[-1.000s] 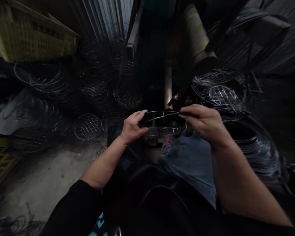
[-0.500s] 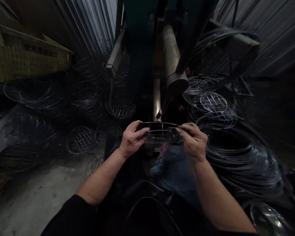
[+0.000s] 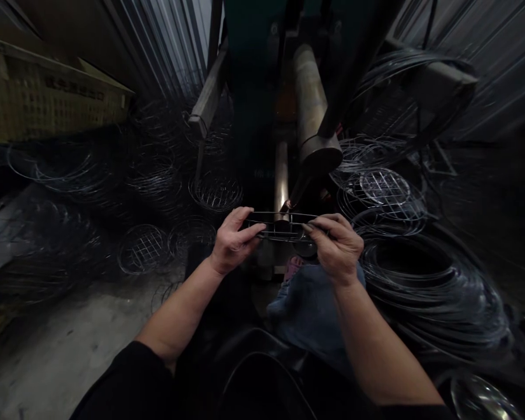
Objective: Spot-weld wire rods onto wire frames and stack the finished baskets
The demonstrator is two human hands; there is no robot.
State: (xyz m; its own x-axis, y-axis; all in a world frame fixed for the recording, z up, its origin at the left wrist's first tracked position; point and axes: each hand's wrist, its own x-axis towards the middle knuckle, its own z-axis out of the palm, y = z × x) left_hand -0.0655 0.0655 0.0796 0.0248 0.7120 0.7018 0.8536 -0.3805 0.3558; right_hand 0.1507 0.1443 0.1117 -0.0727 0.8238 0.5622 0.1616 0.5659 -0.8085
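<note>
Both hands hold a small round wire basket frame (image 3: pixel 281 226) level in front of me. My left hand (image 3: pixel 233 242) pinches its left rim with thumb and fingers closed on the wire. My right hand (image 3: pixel 336 247) grips the right rim the same way. The frame sits right under the pointed tip of a machine arm (image 3: pixel 295 195) and against a metal rod (image 3: pixel 281 178). My knee in blue jeans (image 3: pixel 308 306) is just below the hands.
Finished wire baskets (image 3: pixel 143 249) lie heaped on the floor at left. A stack of wire rings (image 3: pixel 424 291) and gridded discs (image 3: pixel 382 186) sits at right. A yellow crate (image 3: pixel 44 96) stands at back left. Corrugated metal walls close the back.
The hands have carried the wire frame forward, up against the machine's tip and rod. The frame now looks flatter, seen more edge-on. My head has tilted slightly.
</note>
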